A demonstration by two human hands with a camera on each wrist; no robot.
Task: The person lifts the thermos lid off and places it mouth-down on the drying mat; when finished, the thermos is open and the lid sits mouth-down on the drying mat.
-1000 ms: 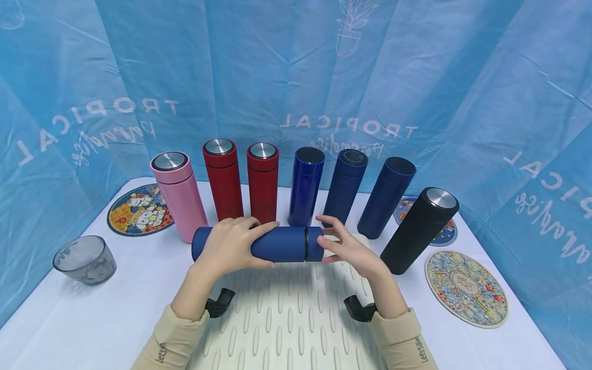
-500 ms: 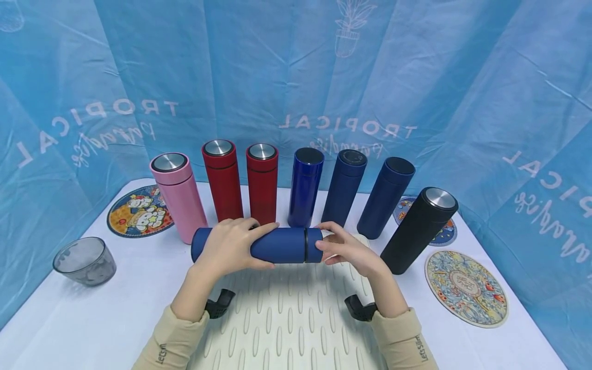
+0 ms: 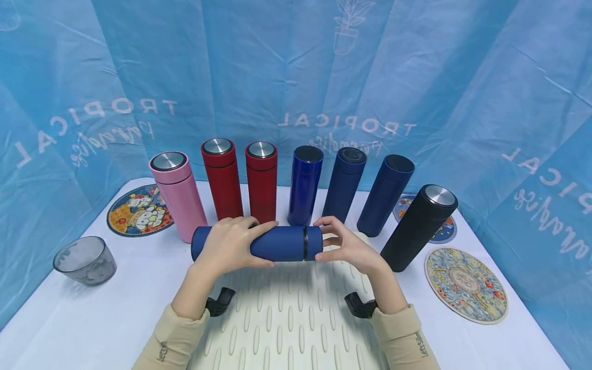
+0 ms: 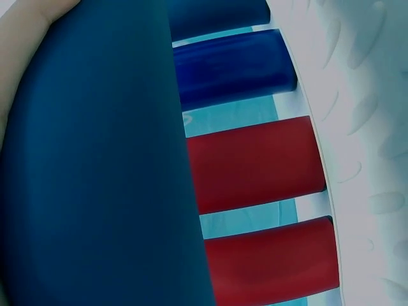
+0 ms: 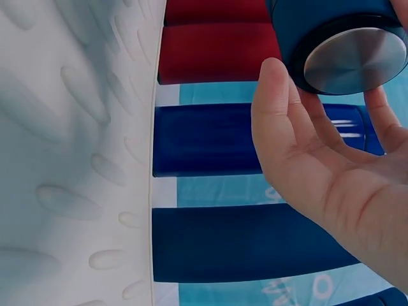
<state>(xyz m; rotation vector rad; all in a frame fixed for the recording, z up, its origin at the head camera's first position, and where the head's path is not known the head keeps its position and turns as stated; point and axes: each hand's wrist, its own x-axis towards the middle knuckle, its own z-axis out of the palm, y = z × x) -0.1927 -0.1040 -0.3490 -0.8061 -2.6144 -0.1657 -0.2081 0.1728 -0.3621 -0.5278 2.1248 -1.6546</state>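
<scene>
A matte navy-blue thermos (image 3: 279,243) is held level above the front of the table, its lid end to the right. My left hand (image 3: 233,241) grips its body from the near side, thumb and fingers wrapped round it. The same thermos fills the left part of the left wrist view. At the other end, my right hand (image 3: 351,252) has curled fingers round the thermos lid (image 3: 315,243), just right of the dark ring. In the right wrist view, the lid's silver end disc (image 5: 357,60) shows, with the thumb (image 5: 274,83) at its edge and other fingertips behind.
Behind stand a pink thermos (image 3: 179,198), two red ones (image 3: 224,185), several blue ones (image 3: 305,190) and a black one (image 3: 413,231). A grey glass cup (image 3: 85,261) is at left. Round coasters (image 3: 466,285) lie on both sides. A ridged cream mat (image 3: 277,318) lies in front.
My right hand's fingers have shifted round the lid, the thumb lower and the fingers more closed over it than a second ago. My left hand and the thermos have stayed in place.
</scene>
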